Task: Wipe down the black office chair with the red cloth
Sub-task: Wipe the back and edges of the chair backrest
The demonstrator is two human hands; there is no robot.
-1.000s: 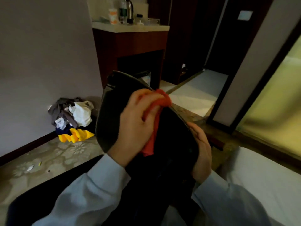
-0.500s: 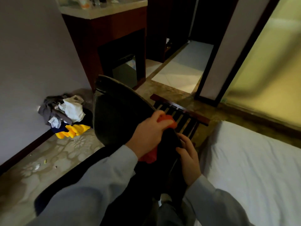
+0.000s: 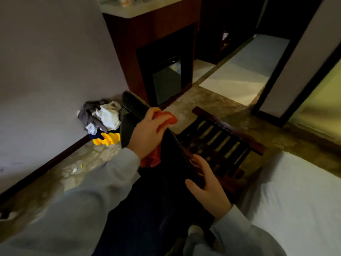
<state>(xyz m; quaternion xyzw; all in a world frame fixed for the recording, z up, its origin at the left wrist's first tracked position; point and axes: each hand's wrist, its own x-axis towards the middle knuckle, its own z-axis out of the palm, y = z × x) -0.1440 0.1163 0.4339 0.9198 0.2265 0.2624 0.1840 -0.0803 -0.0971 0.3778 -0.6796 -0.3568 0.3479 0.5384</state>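
Your left hand (image 3: 147, 134) clenches the red cloth (image 3: 167, 120) against the black office chair (image 3: 128, 124). Your right hand (image 3: 209, 185) seemingly grasps its edge.

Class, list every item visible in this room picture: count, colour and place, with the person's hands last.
black office chair: one, black, centre, between the hands
red cloth: one, red, against the chair's upper edge
clothes pile: one, grey, white and yellow, floor by the wall
slatted rack: one, dark wood, floor beside the bed
bed: one, white, right
cabinet: one, reddish-brown, top centre
left hand: one, grips the red cloth
right hand: one, holds the chair's side edge
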